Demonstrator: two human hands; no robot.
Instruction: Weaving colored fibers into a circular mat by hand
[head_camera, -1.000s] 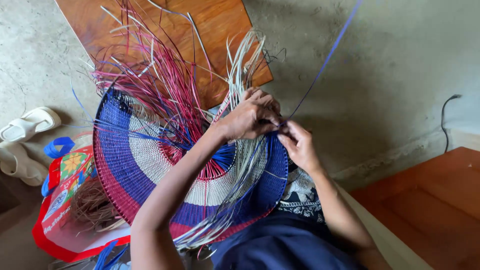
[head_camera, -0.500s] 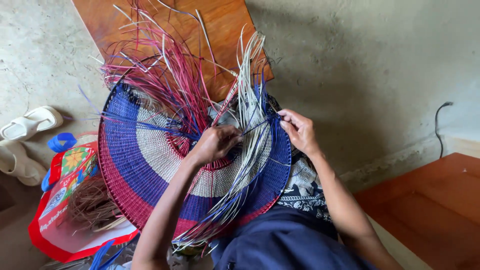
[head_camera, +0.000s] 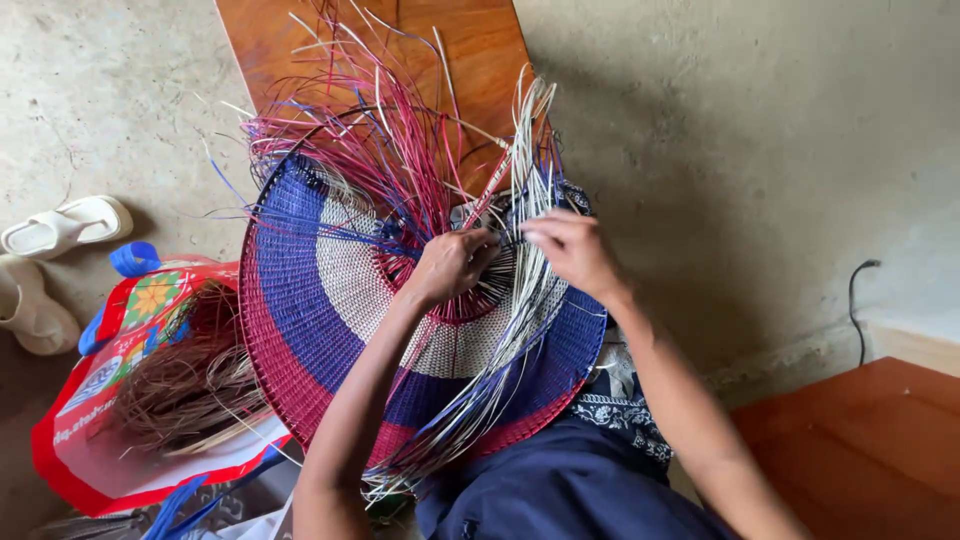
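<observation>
A large round woven piece (head_camera: 330, 330) with blue, white and dark red rings rests against my lap. Loose red, blue and pale straw strands (head_camera: 390, 130) stick out from its upper edge. My left hand (head_camera: 452, 262) is closed on strands near the red centre of the weave. My right hand (head_camera: 572, 250) pinches pale straw strands (head_camera: 530, 150) just to the right, fingers pointing left toward the other hand. The two hands are a short gap apart.
A red bag (head_camera: 130, 400) holding dry straw lies at the lower left. White sandals (head_camera: 60, 230) sit at the left edge on the concrete floor. A wooden board (head_camera: 470, 50) lies under the weave at top; another wooden surface (head_camera: 880, 450) is at lower right.
Both hands came down from the upper rim to the centre of the weave, and the long blue strand pulled up to the right is gone from view.
</observation>
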